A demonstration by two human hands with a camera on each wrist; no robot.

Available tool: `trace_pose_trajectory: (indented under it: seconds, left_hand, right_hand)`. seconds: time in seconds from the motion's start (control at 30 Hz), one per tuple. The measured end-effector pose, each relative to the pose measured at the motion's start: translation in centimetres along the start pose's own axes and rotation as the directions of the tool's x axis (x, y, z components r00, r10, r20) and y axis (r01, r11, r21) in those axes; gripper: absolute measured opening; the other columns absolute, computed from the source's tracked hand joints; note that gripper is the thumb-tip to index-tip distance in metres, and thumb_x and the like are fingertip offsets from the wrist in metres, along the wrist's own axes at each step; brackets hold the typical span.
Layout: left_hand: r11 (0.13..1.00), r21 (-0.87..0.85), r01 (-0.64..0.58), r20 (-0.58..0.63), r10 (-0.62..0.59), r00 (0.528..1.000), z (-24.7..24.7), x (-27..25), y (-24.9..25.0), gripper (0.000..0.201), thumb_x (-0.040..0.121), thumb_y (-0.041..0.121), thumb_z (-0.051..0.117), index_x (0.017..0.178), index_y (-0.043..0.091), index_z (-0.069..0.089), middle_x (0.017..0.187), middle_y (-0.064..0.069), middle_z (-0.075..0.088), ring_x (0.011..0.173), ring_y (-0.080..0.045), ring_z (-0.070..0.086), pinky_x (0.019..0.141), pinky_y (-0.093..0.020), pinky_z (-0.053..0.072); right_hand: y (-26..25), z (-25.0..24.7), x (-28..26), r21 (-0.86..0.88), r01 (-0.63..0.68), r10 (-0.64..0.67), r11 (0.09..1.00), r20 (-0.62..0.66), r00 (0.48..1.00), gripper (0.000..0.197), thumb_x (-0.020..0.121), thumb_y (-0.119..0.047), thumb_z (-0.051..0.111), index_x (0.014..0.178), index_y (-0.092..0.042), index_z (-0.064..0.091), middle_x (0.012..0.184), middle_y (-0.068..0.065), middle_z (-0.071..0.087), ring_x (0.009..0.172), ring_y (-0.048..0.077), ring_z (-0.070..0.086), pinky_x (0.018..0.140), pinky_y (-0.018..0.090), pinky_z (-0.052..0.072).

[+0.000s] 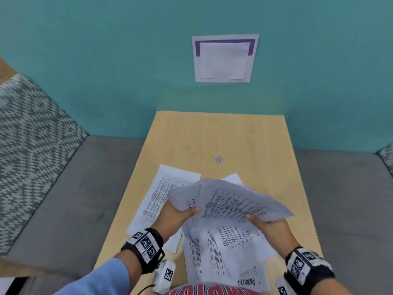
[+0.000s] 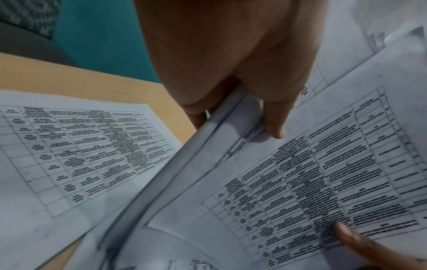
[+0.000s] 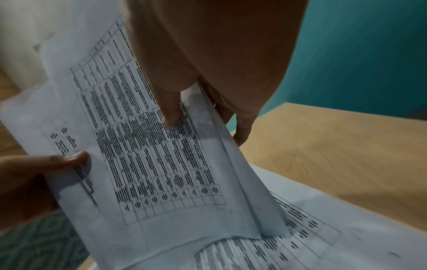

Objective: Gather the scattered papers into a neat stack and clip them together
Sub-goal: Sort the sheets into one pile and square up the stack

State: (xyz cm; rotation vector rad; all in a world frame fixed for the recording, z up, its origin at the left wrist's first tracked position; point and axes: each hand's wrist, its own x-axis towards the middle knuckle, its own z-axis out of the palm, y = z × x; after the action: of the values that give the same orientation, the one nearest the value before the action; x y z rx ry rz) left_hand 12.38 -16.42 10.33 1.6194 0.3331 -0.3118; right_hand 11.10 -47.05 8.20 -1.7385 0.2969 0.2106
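Both hands hold a loose bundle of printed papers lifted above the wooden table. My left hand pinches its left edge, thumb on top; in the left wrist view the bundle lies under my left thumb. My right hand grips the right edge, thumb on the held sheets. More sheets lie under the bundle near me, and one sheet lies flat to the left. A small binder clip rests on the table beyond the papers.
The table butts against a teal wall bearing a white notice. Grey bench seats flank the table on both sides, with a patterned cushion at the left.
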Motion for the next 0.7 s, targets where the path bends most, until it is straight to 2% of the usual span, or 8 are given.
trace_pose_trajectory:
  seconds: [0.1, 0.2, 0.27, 0.37, 0.43, 0.53, 0.6, 0.7]
  left_hand:
    - [0.998, -0.035, -0.045, -0.035, 0.044, 0.998, -0.2, 0.2, 0.9, 0.035, 0.087, 0.006, 0.086, 0.117, 0.021, 0.076, 0.111, 0.003, 0.085, 0.112, -0.021, 0.079, 0.096, -0.038, 0.064]
    - [0.995, -0.061, -0.085, -0.006, 0.084, 0.996, -0.7, 0.3, 1.6, 0.036, 0.087, 0.008, 0.086, 0.121, 0.016, 0.077, 0.117, -0.003, 0.084, 0.111, -0.019, 0.08, 0.097, -0.039, 0.062]
    - [0.996, -0.05, -0.071, 0.026, 0.073, 0.997, -0.9, 0.3, 1.5, 0.038, 0.086, 0.006, 0.088, 0.121, 0.012, 0.077, 0.118, -0.005, 0.084, 0.111, -0.019, 0.08, 0.097, -0.037, 0.063]
    - [0.997, 0.061, -0.045, 0.078, 0.04, 0.996, -1.0, 0.6, 0.3, 0.033, 0.082, 0.011, 0.092, 0.113, 0.008, 0.081, 0.107, -0.002, 0.084, 0.1, -0.018, 0.08, 0.088, -0.031, 0.061]
    - [0.991, 0.124, -0.053, 0.074, 0.044, 0.996, -1.0, 0.9, -0.2, 0.023, 0.083, 0.016, 0.092, 0.102, 0.007, 0.083, 0.094, 0.0, 0.082, 0.087, -0.016, 0.075, 0.079, -0.031, 0.056]
    - [0.997, 0.052, -0.061, -0.005, 0.062, 0.998, -0.9, 1.0, 0.7, 0.03, 0.084, 0.015, 0.091, 0.113, 0.01, 0.081, 0.111, -0.006, 0.085, 0.105, -0.025, 0.08, 0.096, -0.045, 0.063]
    - [0.995, -0.035, -0.094, -0.023, 0.093, 0.995, -1.0, 0.8, 1.8, 0.037, 0.085, 0.007, 0.089, 0.121, 0.01, 0.078, 0.117, -0.007, 0.084, 0.111, -0.023, 0.08, 0.098, -0.043, 0.063]
    - [0.993, -0.03, -0.116, 0.02, 0.117, 0.993, -1.5, 0.8, 2.3, 0.039, 0.083, 0.008, 0.091, 0.12, 0.008, 0.079, 0.116, -0.007, 0.084, 0.108, -0.018, 0.08, 0.094, -0.035, 0.063]
  right_hand:
    - [-1.0, -0.2, 0.2, 0.059, 0.05, -0.048, 0.997, -0.033, 0.998, 0.023, 0.086, -0.006, 0.082, 0.107, -0.016, 0.076, 0.1, -0.004, 0.083, 0.097, 0.01, 0.077, 0.088, 0.028, 0.06]
    - [-2.1, -0.9, 0.2, 0.092, 0.063, -0.053, 0.994, -0.107, 0.993, 0.017, 0.084, -0.013, 0.085, 0.098, -0.005, 0.078, 0.087, 0.005, 0.083, 0.078, 0.008, 0.075, 0.078, 0.021, 0.055]
    - [-2.2, -1.2, 0.0, 0.066, 0.08, -0.075, 0.995, -0.084, 0.994, 0.012, 0.082, -0.012, 0.087, 0.092, -0.011, 0.08, 0.081, -0.007, 0.082, 0.074, 0.001, 0.074, 0.077, 0.016, 0.055]
    - [-1.2, -1.0, 0.0, 0.078, 0.057, -0.055, 0.995, -0.024, 0.998, 0.021, 0.081, -0.009, 0.087, 0.1, -0.016, 0.082, 0.099, -0.002, 0.084, 0.098, 0.017, 0.078, 0.088, 0.03, 0.059]
    - [-1.1, -0.4, 0.2, 0.052, 0.067, -0.066, 0.996, -0.024, 0.998, 0.021, 0.084, -0.006, 0.084, 0.102, -0.016, 0.081, 0.101, 0.001, 0.083, 0.102, 0.023, 0.077, 0.09, 0.034, 0.06]
    - [-2.1, 0.4, 0.6, 0.098, 0.07, -0.061, 0.993, -0.09, 0.994, 0.02, 0.083, -0.005, 0.084, 0.098, -0.018, 0.079, 0.095, 0.002, 0.083, 0.092, 0.018, 0.078, 0.087, 0.04, 0.061]
    - [-3.3, 0.3, 0.5, 0.151, 0.076, -0.059, 0.986, -0.111, 0.992, 0.019, 0.082, -0.003, 0.084, 0.095, -0.017, 0.079, 0.089, -0.004, 0.084, 0.085, 0.009, 0.079, 0.082, 0.031, 0.064]
    - [-4.2, -0.2, 0.1, 0.195, 0.119, -0.11, 0.974, -0.054, 0.992, 0.022, 0.082, 0.003, 0.082, 0.098, -0.012, 0.08, 0.089, -0.006, 0.084, 0.081, 0.002, 0.078, 0.071, 0.012, 0.06]
